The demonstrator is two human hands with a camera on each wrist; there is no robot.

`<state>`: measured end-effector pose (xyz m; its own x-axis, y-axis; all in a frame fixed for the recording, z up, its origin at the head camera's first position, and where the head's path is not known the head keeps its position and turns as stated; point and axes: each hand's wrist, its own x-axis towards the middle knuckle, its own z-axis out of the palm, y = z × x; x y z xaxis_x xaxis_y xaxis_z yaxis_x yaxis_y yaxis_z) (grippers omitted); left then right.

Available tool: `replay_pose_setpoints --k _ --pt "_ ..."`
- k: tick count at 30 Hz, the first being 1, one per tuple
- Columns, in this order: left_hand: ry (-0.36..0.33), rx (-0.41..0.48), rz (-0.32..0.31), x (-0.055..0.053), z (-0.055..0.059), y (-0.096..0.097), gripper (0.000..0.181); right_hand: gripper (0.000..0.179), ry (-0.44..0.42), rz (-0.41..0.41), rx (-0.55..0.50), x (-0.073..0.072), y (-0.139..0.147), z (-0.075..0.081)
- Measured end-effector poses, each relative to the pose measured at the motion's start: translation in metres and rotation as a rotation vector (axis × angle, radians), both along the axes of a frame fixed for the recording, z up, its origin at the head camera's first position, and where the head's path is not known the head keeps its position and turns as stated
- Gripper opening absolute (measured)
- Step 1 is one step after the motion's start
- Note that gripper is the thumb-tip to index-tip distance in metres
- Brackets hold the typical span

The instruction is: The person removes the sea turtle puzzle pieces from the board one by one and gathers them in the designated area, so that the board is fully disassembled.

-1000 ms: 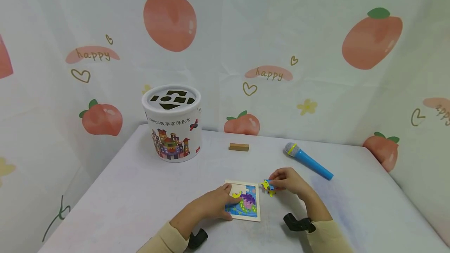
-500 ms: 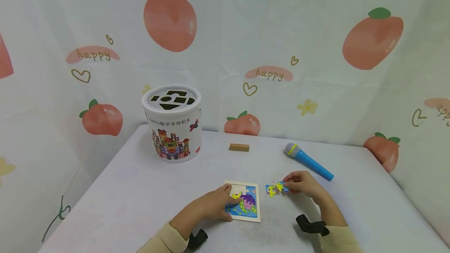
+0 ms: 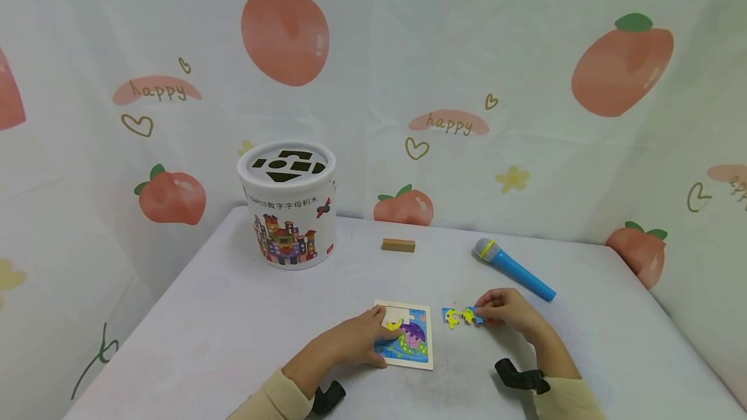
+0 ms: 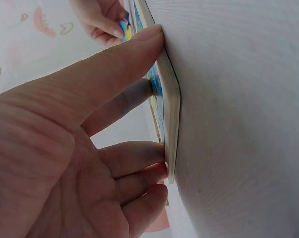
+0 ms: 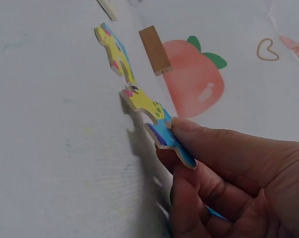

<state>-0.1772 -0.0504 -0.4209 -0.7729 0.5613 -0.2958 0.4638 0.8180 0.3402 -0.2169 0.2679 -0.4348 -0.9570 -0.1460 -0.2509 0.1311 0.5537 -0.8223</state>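
My left hand (image 3: 353,342) rests on the left side of a small wooden jigsaw puzzle tray (image 3: 430,337). Its index finger lies over the picture; in the left wrist view, the thumb (image 4: 139,47) presses the tray's pale edge (image 4: 174,106). Bare wood shows at the picture's upper left, and the hand hides part of it. To the right, my right hand (image 3: 509,311) pinches a yellow-and-blue puzzle piece (image 5: 151,110) between thumb and fingers, slightly tilted over the table. A second puzzle piece (image 3: 450,317) lies just left of it, between tray and hand; whether the two pieces touch I cannot tell.
Behind the tray lies a small brown wooden block (image 3: 399,245). A blue toy microphone (image 3: 516,269) lies beyond my right hand. At the back left stands a white bucket (image 3: 292,212) with shape holes in its lid. A fruit-print cloth (image 3: 350,83) hangs behind the table.
My right hand has moved right and slightly nearer with its puzzle piece, drawing it off the other piece, which now shows separately. My left hand has stayed on the tray.
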Motion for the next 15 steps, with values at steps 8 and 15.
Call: replay_pose_setpoints --k 8,15 --pt "0.001 -0.003 -0.012 -0.0009 -0.0015 0.0001 0.055 0.018 0.031 -0.063 0.063 -0.0009 -0.0047 -0.0055" --pt "-0.003 0.001 -0.013 -0.0008 -0.0002 -0.0001 0.054 0.024 0.071 -0.023 0.094 0.0005 -0.0023 -0.004"
